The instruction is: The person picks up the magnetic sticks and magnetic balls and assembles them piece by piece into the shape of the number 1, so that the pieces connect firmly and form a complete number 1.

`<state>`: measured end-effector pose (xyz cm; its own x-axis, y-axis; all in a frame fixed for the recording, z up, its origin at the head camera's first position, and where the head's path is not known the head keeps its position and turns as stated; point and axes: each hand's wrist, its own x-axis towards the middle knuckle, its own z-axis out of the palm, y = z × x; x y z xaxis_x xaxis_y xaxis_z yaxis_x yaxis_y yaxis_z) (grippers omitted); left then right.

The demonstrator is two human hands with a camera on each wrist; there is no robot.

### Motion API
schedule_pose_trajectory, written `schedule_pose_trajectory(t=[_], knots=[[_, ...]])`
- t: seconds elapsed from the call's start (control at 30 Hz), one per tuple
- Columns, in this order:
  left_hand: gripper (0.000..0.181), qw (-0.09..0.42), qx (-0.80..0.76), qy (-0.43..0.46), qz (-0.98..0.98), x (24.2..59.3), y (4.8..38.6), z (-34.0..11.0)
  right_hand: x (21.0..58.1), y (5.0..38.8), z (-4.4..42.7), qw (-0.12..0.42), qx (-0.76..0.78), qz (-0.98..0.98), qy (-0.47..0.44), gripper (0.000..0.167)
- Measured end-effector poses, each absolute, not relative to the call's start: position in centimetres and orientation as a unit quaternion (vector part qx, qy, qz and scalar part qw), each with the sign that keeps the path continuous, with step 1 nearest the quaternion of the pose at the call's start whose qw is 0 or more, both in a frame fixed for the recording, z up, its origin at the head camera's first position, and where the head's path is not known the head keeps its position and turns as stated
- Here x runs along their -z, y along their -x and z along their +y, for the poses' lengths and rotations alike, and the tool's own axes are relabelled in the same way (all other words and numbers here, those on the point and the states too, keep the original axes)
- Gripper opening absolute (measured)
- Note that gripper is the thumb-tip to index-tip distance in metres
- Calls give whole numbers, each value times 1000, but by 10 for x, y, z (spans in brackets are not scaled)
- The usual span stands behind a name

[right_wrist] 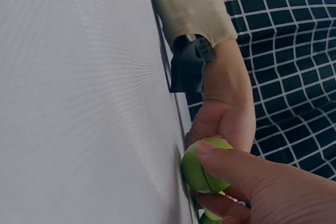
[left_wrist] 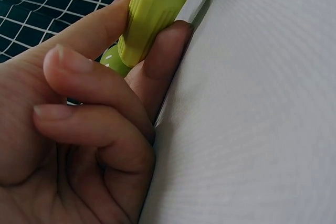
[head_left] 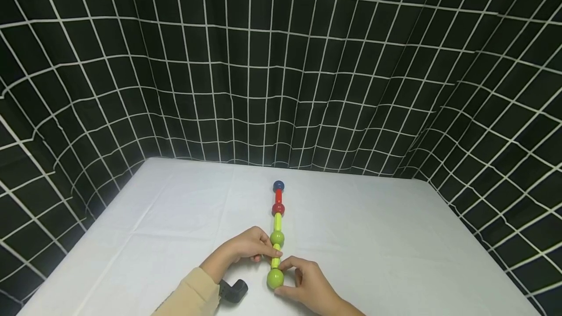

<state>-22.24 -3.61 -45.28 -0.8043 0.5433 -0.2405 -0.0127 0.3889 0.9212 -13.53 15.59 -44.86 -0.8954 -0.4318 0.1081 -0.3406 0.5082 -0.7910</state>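
Observation:
A straight chain of toy balls and rods lies on the white table, running away from me. From its far end come a blue ball, a red rod, a red ball, a yellow-green rod and a green ball. My left hand pinches the nearer yellow-green rod between thumb and finger, its other fingers curled. At the near end, my right hand grips a larger green ball between thumb and fingers. That ball meets the rod's near end; the fingers partly hide the joint.
The white cloth-covered table extends to both sides of the chain. Black curtain with a white grid surrounds its back and sides. A black wrist device sits at the left sleeve's cuff.

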Motion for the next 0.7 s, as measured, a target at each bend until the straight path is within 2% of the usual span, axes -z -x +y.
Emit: schedule_pose_trajectory(t=[0.7], knots=[[27, 268, -531, -175, 784, 450, 221, -36, 449, 138, 155, 66, 445, 868, 212, 35]])
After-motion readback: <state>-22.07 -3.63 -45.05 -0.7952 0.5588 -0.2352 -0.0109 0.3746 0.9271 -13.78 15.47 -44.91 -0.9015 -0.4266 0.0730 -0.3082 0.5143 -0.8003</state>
